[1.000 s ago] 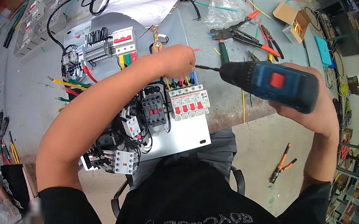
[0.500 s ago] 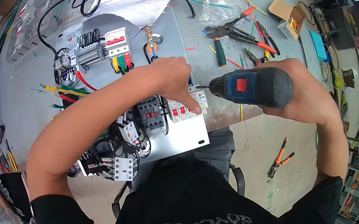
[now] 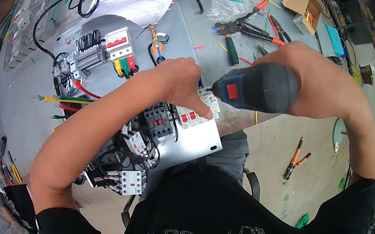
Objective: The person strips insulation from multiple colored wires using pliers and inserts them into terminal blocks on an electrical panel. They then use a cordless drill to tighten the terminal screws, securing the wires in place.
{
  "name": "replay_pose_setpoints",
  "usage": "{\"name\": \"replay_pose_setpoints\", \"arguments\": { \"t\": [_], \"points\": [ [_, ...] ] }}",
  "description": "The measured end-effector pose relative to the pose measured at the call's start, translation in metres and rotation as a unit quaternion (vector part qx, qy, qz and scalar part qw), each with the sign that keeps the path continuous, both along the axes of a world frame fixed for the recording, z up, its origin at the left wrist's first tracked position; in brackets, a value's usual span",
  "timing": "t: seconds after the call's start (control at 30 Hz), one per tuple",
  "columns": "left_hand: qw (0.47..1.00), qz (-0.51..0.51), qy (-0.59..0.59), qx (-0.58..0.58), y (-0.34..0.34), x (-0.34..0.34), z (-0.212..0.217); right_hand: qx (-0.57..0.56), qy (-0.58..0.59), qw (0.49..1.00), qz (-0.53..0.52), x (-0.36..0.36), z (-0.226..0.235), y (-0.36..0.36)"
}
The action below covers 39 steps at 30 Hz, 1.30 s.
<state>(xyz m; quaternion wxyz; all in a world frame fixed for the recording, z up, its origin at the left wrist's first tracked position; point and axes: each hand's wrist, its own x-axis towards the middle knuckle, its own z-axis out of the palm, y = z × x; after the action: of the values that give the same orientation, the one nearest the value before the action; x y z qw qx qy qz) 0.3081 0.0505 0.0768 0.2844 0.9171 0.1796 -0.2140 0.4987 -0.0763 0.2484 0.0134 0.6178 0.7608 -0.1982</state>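
Note:
My right hand (image 3: pixel 314 81) is wrapped round a dark blue and black cordless drill driver (image 3: pixel 258 87) with a red button. Its bit points left, at the upper edge of a row of white circuit breakers (image 3: pixel 209 102) with red switches; whether it touches a screw is hard to tell. Over these breakers my left hand (image 3: pixel 178 83) is closed, its fingers curled and mostly hidden, with one digit stretched along the breakers' face. A short blue wire shows by its curled fingers. The breakers sit on a metal mounting plate (image 3: pixel 198 141), next to a black contactor (image 3: pixel 159 119).
On the plate's far part are a larger breaker (image 3: pixel 120 42) and a terminal block (image 3: pixel 91 57). A crimping tool (image 3: pixel 248 30), a green-handled screwdriver (image 3: pixel 232 50) and an open carton (image 3: pixel 302 12) lie beyond. Orange-handled cutters (image 3: pixel 294 161) are on the floor.
The drill driver and my right hand have shifted slightly left, and the drill body is tilted a little differently. My left hand keeps its place on the breakers. The whole view has shifted slightly.

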Motion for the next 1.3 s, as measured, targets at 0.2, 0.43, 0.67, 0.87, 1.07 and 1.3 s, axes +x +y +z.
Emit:
{"name": "replay_pose_setpoints", "arguments": {
  "t": [0.2, 0.43, 0.67, 0.87, 1.07, 1.3],
  "points": [
    [0.995, -0.009, -0.103, 0.015, 0.001, -0.004, -0.024, 0.026, -0.026, 0.999, 0.011, -0.005, 0.0, 0.008],
    [0.991, -0.018, -0.133, 0.007, 0.001, -0.005, -0.029, -0.026, -0.055, 0.998, 0.013, -0.005, 0.0, 0.011],
    [0.987, -0.019, -0.159, 0.011, 0.002, -0.008, -0.03, -0.027, 0.001, 1.0, 0.004, -0.008, -0.006, 0.013],
    [0.988, -0.04, -0.137, -0.051, 0.02, -0.004, -0.027, -0.079, -0.007, 0.997, 0.025, -0.008, 0.003, 0.02],
    [0.99, 0.003, -0.084, -0.114, 0.063, -0.008, -0.03, -0.103, -0.018, 0.994, 0.023, -0.006, 0.01, 0.02],
    [0.976, 0.087, -0.009, -0.199, 0.058, 0.001, -0.031, -0.087, 0.008, 0.995, 0.045, 0.005, 0.003, 0.021]
  ]
}}
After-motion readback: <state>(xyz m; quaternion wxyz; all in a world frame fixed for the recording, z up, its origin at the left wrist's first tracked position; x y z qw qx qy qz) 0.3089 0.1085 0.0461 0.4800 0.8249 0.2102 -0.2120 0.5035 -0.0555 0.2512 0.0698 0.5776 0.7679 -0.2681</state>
